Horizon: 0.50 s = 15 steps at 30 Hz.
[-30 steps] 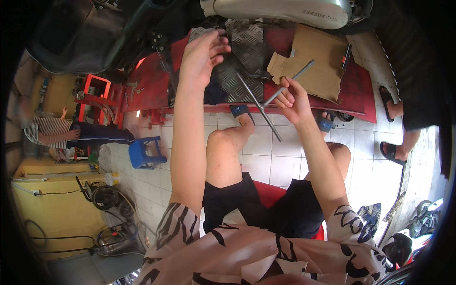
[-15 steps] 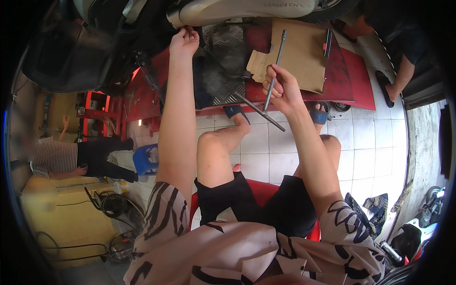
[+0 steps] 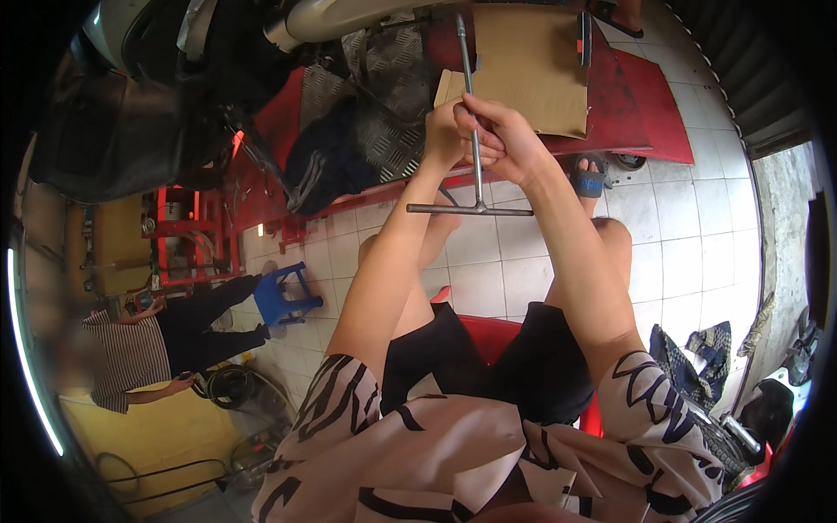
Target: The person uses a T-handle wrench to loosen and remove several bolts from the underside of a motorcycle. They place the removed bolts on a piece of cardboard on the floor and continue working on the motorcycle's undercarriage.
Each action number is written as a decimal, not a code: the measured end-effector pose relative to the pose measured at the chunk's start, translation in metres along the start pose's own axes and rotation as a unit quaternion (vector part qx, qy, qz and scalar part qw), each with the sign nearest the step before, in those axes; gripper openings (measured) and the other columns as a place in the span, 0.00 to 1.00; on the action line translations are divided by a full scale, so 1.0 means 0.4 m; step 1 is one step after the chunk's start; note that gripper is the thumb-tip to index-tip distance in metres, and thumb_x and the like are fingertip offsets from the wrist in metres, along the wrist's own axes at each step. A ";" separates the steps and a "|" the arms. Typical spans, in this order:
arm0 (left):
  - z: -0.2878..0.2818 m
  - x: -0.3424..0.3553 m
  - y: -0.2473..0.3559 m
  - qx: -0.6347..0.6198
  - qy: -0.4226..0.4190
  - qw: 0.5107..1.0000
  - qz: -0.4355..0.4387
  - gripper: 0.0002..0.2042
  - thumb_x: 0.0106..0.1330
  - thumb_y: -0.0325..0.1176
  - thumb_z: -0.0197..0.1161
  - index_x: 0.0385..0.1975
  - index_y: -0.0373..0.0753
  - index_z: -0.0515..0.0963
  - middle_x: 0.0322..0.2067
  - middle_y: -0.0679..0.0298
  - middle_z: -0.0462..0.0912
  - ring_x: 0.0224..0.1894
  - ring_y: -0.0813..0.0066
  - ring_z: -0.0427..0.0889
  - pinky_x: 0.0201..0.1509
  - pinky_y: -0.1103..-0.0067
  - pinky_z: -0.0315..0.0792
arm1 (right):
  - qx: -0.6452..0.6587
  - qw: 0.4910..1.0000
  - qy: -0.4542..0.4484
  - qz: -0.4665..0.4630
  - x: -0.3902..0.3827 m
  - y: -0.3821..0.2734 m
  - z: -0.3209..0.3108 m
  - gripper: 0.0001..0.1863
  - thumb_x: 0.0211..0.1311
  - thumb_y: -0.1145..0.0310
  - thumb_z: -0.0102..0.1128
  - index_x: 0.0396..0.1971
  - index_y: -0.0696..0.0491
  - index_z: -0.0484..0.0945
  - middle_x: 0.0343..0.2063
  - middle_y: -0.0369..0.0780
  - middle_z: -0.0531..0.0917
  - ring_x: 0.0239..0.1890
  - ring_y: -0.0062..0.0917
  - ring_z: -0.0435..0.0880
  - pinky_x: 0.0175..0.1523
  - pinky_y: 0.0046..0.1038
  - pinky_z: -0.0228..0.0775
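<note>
A long steel T-handle wrench (image 3: 469, 65) stands in front of me, its socket end pointing away and its crossbar near my forearms. My right hand (image 3: 510, 144) is closed around its shaft, a little above the crossbar. Close against the right fingers, my left hand (image 3: 442, 138) is curled at the same shaft. Its fingertips are partly hidden, and whether it grips the shaft or some small part cannot be made out. Beyond both hands lies a sheet of brown cardboard (image 3: 532, 74) on the red platform (image 3: 623, 113).
A motorbike's silver exhaust (image 3: 336, 22) and black seat (image 3: 105, 131) fill the far left. Dark cloth (image 3: 323, 157) lies on the tread plate (image 3: 384, 144). A person in a striped shirt (image 3: 131, 353) is at left, near a blue stool (image 3: 288, 296). Another person's foot (image 3: 628, 19) shows at far right.
My left hand has left the exhaust and come right to meet my right hand at the wrench. The wrench has turned more upright, its crossbar now level. The view has shifted.
</note>
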<state>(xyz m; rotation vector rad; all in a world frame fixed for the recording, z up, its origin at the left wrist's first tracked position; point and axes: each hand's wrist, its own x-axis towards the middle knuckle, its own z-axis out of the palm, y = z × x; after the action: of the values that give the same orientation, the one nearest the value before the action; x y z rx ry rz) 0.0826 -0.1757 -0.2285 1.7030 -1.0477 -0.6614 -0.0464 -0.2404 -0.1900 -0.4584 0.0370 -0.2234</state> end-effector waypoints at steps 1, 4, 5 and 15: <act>0.001 -0.002 -0.018 -0.024 -0.043 0.997 -0.060 0.09 0.64 0.31 0.51 0.27 0.32 0.74 0.21 0.60 0.79 0.24 0.77 0.79 0.29 0.82 0.74 | -0.009 1.000 -0.006 0.005 -0.001 0.002 -0.004 0.22 0.75 0.59 0.37 0.19 0.52 0.65 0.07 0.27 0.53 0.09 0.11 0.46 0.15 0.17 0.37; -0.062 -0.028 -0.034 -0.316 -0.154 0.927 -0.129 0.09 0.65 0.29 0.50 0.28 0.32 0.75 0.26 0.61 0.81 0.27 0.77 0.80 0.31 0.81 0.75 | -0.071 0.997 -0.015 0.016 0.017 0.021 0.005 0.22 0.75 0.58 0.38 0.18 0.51 0.65 0.07 0.27 0.53 0.09 0.11 0.46 0.15 0.17 0.37; -0.070 -0.049 -0.038 -0.340 -0.115 0.926 -0.116 0.08 0.65 0.27 0.48 0.30 0.32 0.74 0.27 0.60 0.81 0.28 0.77 0.80 0.32 0.81 0.75 | -0.077 0.996 -0.027 0.030 0.030 0.031 0.008 0.23 0.75 0.58 0.38 0.18 0.51 0.65 0.06 0.27 0.53 0.09 0.12 0.46 0.15 0.18 0.37; 0.047 -0.387 0.144 -0.149 0.073 0.986 0.013 0.13 0.65 0.19 0.50 0.49 0.29 0.68 0.42 0.59 0.77 0.48 0.76 0.76 0.51 0.82 0.69 | -0.128 0.990 -0.053 0.038 0.104 0.059 0.034 0.23 0.74 0.55 0.39 0.17 0.49 0.64 0.08 0.27 0.54 0.11 0.11 0.48 0.16 0.18 0.40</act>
<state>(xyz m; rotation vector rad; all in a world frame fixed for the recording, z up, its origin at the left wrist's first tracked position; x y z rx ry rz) -0.0259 -0.0565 -0.1885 1.4521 -0.8227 -0.6306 0.0001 -0.2232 -0.1876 -0.7226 -0.0214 -0.1185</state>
